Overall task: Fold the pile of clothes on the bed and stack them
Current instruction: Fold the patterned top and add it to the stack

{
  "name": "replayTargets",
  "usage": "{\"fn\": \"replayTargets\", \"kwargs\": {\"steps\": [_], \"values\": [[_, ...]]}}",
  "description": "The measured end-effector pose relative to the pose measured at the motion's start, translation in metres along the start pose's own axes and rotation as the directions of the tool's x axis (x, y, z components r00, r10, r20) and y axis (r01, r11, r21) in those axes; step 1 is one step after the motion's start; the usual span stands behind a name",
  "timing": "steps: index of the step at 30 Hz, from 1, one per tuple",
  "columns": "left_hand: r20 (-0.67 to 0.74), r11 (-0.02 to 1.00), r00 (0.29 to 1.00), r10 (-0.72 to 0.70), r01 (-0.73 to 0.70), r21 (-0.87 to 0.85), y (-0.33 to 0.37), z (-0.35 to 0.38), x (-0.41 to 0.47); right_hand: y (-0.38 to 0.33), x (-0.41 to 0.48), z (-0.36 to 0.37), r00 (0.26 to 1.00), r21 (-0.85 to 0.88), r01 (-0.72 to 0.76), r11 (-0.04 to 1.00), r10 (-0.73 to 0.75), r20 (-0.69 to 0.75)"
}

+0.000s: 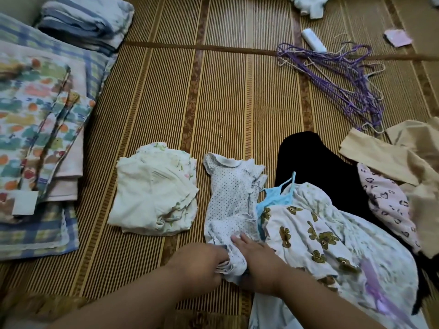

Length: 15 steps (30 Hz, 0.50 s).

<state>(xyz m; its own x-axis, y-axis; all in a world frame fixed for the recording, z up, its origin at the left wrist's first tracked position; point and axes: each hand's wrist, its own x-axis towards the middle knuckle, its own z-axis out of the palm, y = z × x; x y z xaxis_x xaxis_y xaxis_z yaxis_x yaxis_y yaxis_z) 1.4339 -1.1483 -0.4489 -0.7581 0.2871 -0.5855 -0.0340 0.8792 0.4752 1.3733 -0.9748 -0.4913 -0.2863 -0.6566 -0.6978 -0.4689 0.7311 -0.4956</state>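
Note:
A small white dotted baby garment (231, 198) lies spread on the striped bamboo mat (166, 103), collar away from me. My left hand (202, 262) grips its bunched lower hem. My right hand (256, 260) holds the same hem from the right, fingers over the cloth. To the left sits a folded cream garment stack (154, 193). On the right lies the unfolded pile: a white bear-print piece (316, 238) with a blue strap top, a black garment (316, 162), a pink heart-print piece (389, 205) and beige clothes (408, 157).
Folded blankets and pillows (40, 119) fill the left side. A tangle of purple wire hangers (344, 77) lies at the back right, with a white bottle (313, 40), a pink cloth (398, 38) and white clothing (308, 4) beyond.

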Motion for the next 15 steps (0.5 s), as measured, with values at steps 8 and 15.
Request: {"fn": "replayTargets", "kwargs": {"steps": [8, 15], "values": [[-0.321, 0.994, 0.942, -0.101, 0.081, -0.077, -0.003, -0.076, 0.036, -0.010, 0.009, -0.050, 0.921, 0.761, 0.079, 0.644, 0.245, -0.303], [-0.456, 0.960, 0.849, -0.267, 0.193, -0.203, -0.025, -0.094, 0.114, 0.024, 0.069, -0.095, 0.896, 0.938, 0.089, 0.335, 0.385, -0.223]]}}
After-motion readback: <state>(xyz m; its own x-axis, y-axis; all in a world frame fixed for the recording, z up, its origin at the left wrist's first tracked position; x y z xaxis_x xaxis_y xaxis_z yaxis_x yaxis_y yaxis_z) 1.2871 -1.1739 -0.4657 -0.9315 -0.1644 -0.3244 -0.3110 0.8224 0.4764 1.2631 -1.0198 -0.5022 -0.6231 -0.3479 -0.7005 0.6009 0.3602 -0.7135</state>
